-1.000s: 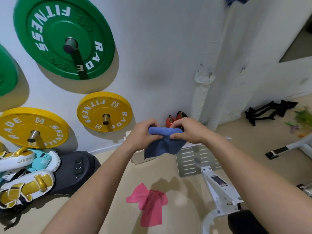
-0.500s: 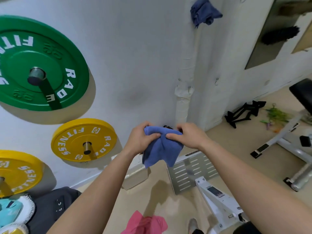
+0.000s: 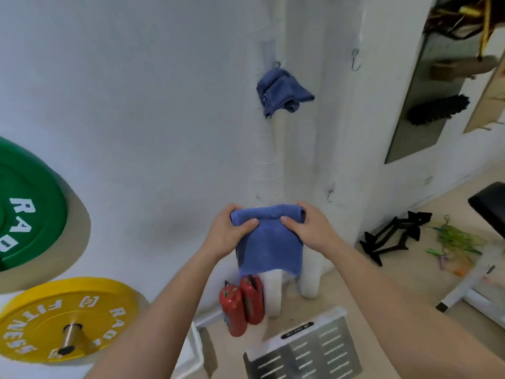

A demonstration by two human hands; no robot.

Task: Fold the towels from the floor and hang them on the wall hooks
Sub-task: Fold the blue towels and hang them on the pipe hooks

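Currently left hand (image 3: pixel 229 233) and right hand (image 3: pixel 308 228) each pinch a top corner of the folded blue towel (image 3: pixel 269 242), held mid-air before the wall. Soft, light, limp; grip the folded edge. Free hook (image 3: pixel 329 196) near, right.

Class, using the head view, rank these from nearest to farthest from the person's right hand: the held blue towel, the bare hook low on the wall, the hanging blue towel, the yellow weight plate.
1. Held blue towel, in the right hand.
2. Bare hook, just above right.
3. Hanging blue towel, high on the wall.
4. Yellow weight plate, far lower left.
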